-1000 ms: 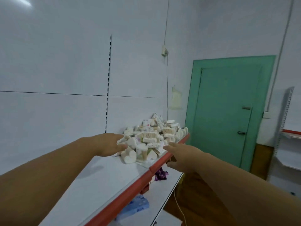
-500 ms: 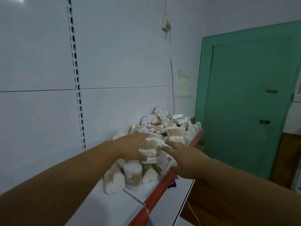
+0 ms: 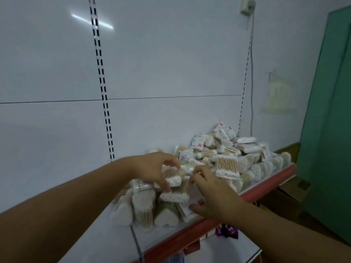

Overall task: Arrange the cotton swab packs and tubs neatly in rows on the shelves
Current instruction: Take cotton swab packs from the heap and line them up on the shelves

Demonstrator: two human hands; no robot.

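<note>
My hands have pushed deeper into the heap since half a second ago. My left hand (image 3: pixel 152 168) now pinches a flat swab pack (image 3: pixel 171 176), thumb under, fingers over. My right hand (image 3: pixel 214 194) curls in just beside it; gripping or only touching, I can't tell. I'd call this the picking-out step. Next, lift the pack clear and lay it on the shelf (image 3: pixel 114 242). The pile (image 3: pixel 228 154) sits jumbled: wooden sticks, white tips, heart-shaped tubs (image 3: pixel 165 215) at the near end.

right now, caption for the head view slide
Left hand grips a swab pack at the jumbled pile on a red-edged shelf
</note>
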